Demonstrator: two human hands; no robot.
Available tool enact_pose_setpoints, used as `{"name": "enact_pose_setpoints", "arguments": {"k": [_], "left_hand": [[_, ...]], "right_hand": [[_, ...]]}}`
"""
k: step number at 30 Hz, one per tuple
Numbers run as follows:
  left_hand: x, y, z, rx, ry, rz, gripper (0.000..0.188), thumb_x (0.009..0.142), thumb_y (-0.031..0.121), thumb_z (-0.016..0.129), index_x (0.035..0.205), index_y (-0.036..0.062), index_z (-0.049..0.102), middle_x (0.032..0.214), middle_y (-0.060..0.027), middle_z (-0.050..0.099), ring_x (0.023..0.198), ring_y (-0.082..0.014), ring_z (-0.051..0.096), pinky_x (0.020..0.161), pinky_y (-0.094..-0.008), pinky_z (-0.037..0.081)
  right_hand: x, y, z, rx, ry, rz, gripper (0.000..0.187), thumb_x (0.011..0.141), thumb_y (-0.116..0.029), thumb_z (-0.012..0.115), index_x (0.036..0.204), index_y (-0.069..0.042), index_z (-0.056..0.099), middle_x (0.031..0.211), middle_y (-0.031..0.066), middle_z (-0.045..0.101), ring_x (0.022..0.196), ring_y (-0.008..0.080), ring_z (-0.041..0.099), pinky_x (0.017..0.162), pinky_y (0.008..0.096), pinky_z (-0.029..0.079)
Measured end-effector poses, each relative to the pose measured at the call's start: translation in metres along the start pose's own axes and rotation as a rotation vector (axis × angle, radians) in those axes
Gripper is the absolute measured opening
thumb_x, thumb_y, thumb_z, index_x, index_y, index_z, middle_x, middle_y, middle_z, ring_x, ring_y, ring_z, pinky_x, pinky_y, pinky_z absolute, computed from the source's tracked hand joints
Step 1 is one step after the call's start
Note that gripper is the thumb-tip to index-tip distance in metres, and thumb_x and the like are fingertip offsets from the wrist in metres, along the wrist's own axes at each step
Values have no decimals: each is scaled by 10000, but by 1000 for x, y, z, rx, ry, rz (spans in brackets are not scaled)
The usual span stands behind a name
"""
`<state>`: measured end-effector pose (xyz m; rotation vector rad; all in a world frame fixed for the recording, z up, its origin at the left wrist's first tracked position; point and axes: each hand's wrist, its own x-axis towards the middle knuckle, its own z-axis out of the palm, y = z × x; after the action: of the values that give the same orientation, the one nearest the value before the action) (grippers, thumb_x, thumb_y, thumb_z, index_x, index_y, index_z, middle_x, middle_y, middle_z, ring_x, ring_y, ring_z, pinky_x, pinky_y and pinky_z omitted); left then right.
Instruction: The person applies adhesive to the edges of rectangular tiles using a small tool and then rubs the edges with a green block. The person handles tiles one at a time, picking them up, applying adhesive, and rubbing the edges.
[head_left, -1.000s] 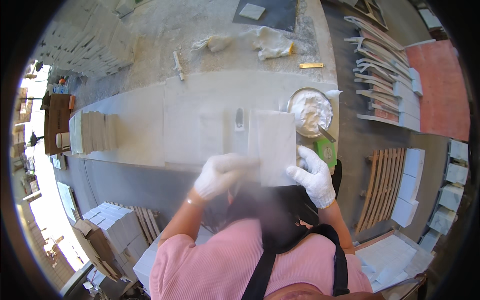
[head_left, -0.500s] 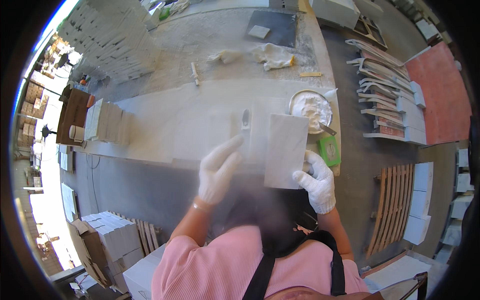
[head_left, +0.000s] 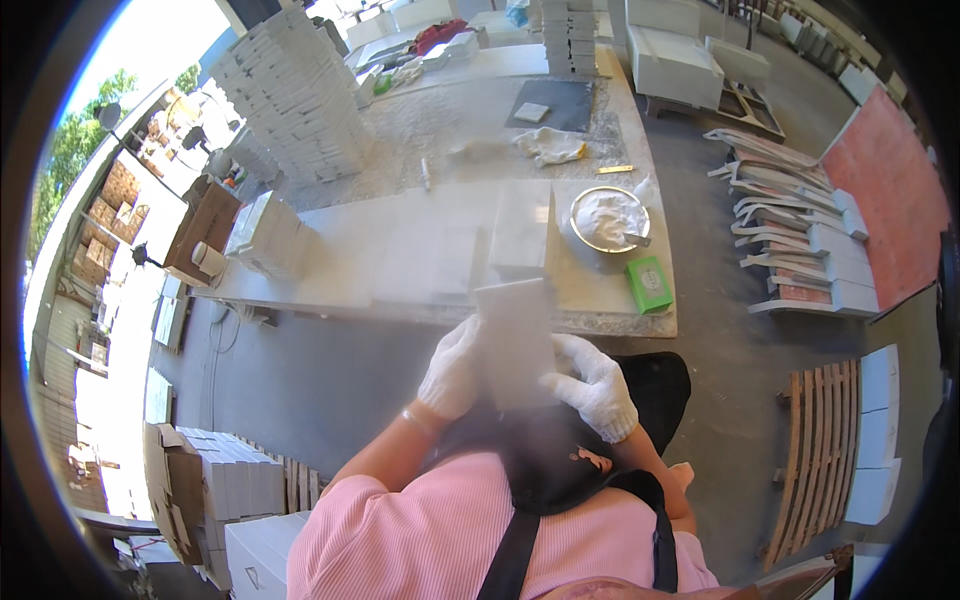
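In front of my body I hold a flat white rectangular tile (head_left: pixel 514 345), stood nearly upright and tilted. My left hand (head_left: pixel 450 370), in a white knit glove, grips its left edge, with the fingertips hidden behind it. My right hand (head_left: pixel 597 388), gloved alike, has thumb and fingers closed at the right edge. Just beyond the tile, a white block or stack of tiles (head_left: pixel 522 235) stands near the table's front edge. To its right is a round bowl (head_left: pixel 600 215) of white paste, a metal scraper (head_left: pixel 637 240) resting in it. A green box (head_left: pixel 649 284) sits by the bowl.
The long dusty table (head_left: pixel 400 240) carries tile stacks (head_left: pixel 268 235) at left and a tall pile (head_left: pixel 290 100) behind. A used glove (head_left: pixel 550 146), a yellow strip (head_left: pixel 615 169) and a dark board (head_left: pixel 555 105) lie farther back. A wooden pallet (head_left: pixel 815 460) stands at right.
The tile has come down off the table side toward my body and turned edge-up. My left hand, open and empty before, has closed on its left edge. My view has tilted upward.
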<state>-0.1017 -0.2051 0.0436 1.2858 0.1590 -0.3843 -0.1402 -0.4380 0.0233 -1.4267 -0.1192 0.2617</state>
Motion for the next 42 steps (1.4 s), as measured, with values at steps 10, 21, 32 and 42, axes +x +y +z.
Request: {"name": "enact_pose_setpoints", "arguments": {"k": [10, 21, 32, 42], "left_hand": [[3, 13, -53, 47, 280, 253, 308, 1098, 243, 588, 1271, -1, 661, 1137, -60, 715, 1033, -163, 696, 909, -341, 572], [199, 6, -168, 249, 347, 109, 421, 1076, 305, 641, 1301, -46, 694, 1138, -86, 752, 1036, -169, 716, 894, -327, 590], [191, 32, -145, 1123, 489, 248, 389, 981, 274, 715, 1272, 18, 746, 1157, -110, 765, 1026, -189, 708, 896, -316, 547], [144, 18, -116, 569, 262, 259, 326, 993, 140, 691, 1268, -29, 736, 1162, -128, 758, 1042, -172, 707, 946, -313, 555]], "right_hand": [[5, -10, -9, -6, -99, 42, 469, 1004, -130, 721, 1441, 2, 611, 1132, 86, 749, 991, 129, 688, 915, 286, 547], [49, -30, -52, -12, 246, 133, 427, 1037, -228, 679, 1380, 21, 627, 1010, 111, 761, 829, 160, 720, 703, 264, 547], [138, -103, -27, -25, -165, 217, 396, 1022, -54, 640, 1409, 26, 624, 1265, 139, 727, 1147, 215, 702, 1002, 363, 560], [288, -89, -27, 450, -246, 443, 469, 1048, -144, 635, 1471, 36, 540, 1390, 204, 640, 1285, 311, 644, 1072, 470, 549]]}}
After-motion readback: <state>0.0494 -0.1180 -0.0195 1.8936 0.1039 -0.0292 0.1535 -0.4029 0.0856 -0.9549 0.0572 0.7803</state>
